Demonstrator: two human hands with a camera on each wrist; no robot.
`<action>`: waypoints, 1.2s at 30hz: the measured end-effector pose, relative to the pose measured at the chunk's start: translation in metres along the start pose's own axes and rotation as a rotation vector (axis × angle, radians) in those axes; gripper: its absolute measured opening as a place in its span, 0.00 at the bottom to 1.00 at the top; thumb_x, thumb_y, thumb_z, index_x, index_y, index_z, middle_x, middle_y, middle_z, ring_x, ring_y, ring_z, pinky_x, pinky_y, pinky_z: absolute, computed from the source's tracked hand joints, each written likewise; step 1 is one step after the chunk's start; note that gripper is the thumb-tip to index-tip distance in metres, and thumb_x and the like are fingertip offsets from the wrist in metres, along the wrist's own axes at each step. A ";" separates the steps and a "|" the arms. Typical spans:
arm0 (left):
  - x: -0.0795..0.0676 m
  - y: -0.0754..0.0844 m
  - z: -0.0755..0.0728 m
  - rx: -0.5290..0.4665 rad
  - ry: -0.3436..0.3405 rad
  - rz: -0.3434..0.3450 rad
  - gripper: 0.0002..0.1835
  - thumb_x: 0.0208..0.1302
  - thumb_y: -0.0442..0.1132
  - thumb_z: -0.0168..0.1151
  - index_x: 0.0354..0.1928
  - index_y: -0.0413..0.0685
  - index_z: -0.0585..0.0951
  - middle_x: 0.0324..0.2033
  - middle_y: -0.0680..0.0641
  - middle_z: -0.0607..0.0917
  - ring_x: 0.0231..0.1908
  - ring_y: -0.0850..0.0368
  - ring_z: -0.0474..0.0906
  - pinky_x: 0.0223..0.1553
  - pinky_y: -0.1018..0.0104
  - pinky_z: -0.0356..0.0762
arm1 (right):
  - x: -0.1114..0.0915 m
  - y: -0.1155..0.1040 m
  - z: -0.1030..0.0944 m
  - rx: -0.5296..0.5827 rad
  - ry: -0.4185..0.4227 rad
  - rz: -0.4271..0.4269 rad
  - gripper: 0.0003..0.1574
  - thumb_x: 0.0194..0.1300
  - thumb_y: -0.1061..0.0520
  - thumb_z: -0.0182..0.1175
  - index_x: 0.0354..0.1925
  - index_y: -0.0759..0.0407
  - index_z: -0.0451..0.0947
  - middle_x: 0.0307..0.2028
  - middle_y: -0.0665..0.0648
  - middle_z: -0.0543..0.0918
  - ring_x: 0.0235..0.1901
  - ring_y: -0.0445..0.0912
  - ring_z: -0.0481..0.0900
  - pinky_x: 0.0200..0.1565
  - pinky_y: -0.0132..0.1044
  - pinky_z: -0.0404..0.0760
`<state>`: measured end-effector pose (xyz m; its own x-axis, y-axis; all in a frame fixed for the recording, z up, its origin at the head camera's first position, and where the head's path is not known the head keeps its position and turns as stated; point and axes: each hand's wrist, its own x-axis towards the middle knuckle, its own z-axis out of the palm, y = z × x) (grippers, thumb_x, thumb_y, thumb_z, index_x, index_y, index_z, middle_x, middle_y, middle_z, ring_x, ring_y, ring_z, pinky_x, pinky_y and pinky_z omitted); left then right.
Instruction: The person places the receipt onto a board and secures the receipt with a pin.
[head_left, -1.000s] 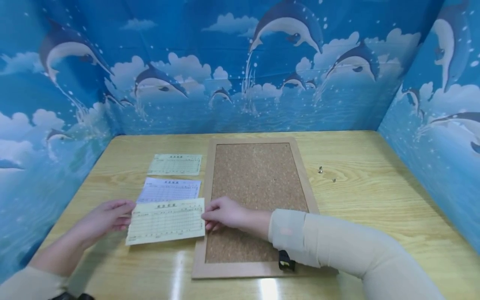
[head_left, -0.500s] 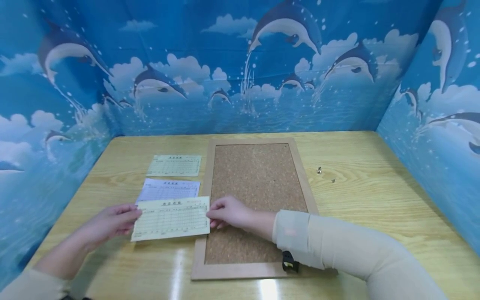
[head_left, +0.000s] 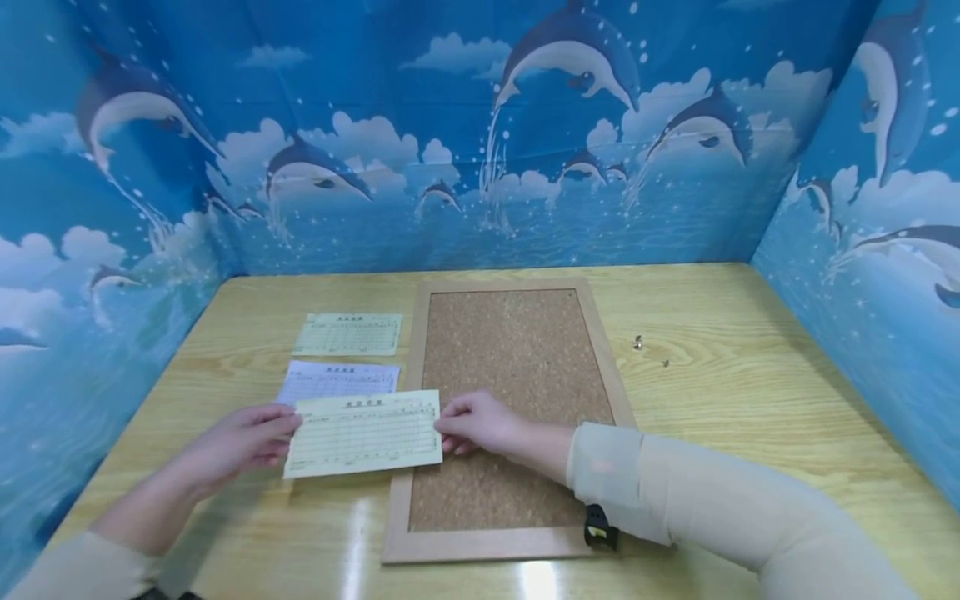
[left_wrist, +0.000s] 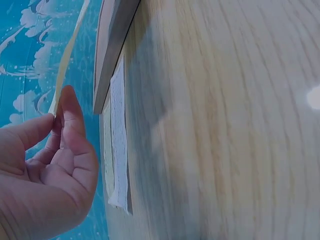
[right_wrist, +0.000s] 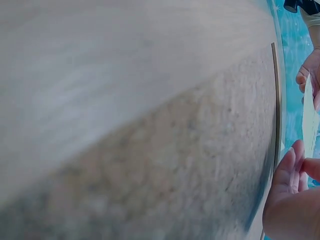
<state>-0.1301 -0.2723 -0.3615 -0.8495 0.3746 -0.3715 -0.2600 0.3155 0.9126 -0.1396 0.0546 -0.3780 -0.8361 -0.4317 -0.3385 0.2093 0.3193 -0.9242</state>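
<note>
A pale yellow printed form (head_left: 363, 435) is stretched between both hands, raised off the table in the left wrist view. My left hand (head_left: 251, 442) pinches its left edge between thumb and fingers; in the left wrist view that hand (left_wrist: 55, 160) shows the sheet almost edge-on. My right hand (head_left: 480, 425) pinches the right edge, over the left part of the framed cork board (head_left: 517, 358). In the right wrist view, the right hand's thumb and fingers (right_wrist: 285, 175) meet on the paper. Behind the form, a lilac printed form (head_left: 341, 381) is partly covered from the head view.
A green printed form (head_left: 348, 333) lies beyond the lilac one, left of the board. Several small metal pins (head_left: 638, 342) rest on the wooden table (head_left: 720, 375) to the board's right. A dolphin-print curtain (head_left: 420, 125) encloses the back and sides.
Both hands have carried the yellow form to the right and slightly away from me, so its right end now overlaps the cork board. The other forms and pins stay put.
</note>
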 end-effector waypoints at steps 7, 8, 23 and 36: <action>0.005 0.008 0.009 0.005 0.000 0.001 0.09 0.70 0.39 0.49 0.42 0.41 0.75 0.30 0.53 0.81 0.29 0.62 0.78 0.33 0.68 0.79 | -0.003 0.003 -0.008 0.023 0.034 0.000 0.11 0.64 0.63 0.57 0.41 0.72 0.78 0.27 0.55 0.82 0.26 0.39 0.79 0.31 0.34 0.81; 0.006 0.009 0.010 0.008 -0.007 0.007 0.09 0.70 0.39 0.49 0.41 0.41 0.75 0.30 0.53 0.82 0.29 0.62 0.78 0.33 0.67 0.78 | -0.003 0.003 -0.009 0.021 0.042 0.003 0.11 0.64 0.63 0.57 0.41 0.72 0.78 0.27 0.55 0.82 0.25 0.39 0.79 0.31 0.33 0.81; 0.018 0.018 0.026 0.019 -0.008 0.011 0.08 0.69 0.38 0.50 0.38 0.41 0.76 0.29 0.52 0.81 0.28 0.62 0.78 0.32 0.68 0.78 | -0.009 0.009 -0.025 0.033 0.094 0.017 0.11 0.64 0.63 0.57 0.40 0.72 0.78 0.28 0.56 0.82 0.25 0.39 0.79 0.32 0.33 0.81; 0.034 0.025 0.040 0.059 -0.005 -0.003 0.12 0.69 0.39 0.50 0.40 0.34 0.75 0.30 0.49 0.82 0.29 0.60 0.79 0.33 0.66 0.78 | -0.013 0.016 -0.042 0.046 0.141 0.036 0.11 0.63 0.63 0.57 0.40 0.72 0.77 0.27 0.56 0.82 0.25 0.40 0.79 0.32 0.33 0.81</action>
<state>-0.1466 -0.2166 -0.3581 -0.8465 0.3782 -0.3748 -0.2343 0.3676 0.9000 -0.1462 0.1005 -0.3807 -0.8897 -0.2969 -0.3467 0.2611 0.2919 -0.9201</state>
